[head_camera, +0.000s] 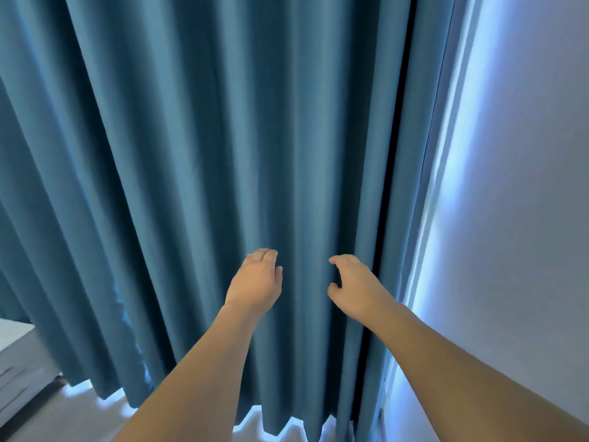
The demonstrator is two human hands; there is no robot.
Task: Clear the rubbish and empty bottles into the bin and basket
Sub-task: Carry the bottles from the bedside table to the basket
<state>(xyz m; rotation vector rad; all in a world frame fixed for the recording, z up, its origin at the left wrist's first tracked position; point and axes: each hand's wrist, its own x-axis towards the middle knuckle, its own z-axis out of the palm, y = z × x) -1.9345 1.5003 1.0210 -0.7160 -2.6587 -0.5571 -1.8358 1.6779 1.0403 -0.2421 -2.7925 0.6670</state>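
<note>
Bare forearms (197, 362) reach toward teal curtain (191, 154) beside pale wall (526, 186).

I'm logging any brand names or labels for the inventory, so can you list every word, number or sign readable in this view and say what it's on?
None: no word, number, label or sign can be read in this view.
The teal curtain is plain fabric with no print or tag showing.
The pale wall on the right carries no sign.
The white furniture at the lower left shows no lettering.
The left hand and right hand hold nothing that bears text.
</note>
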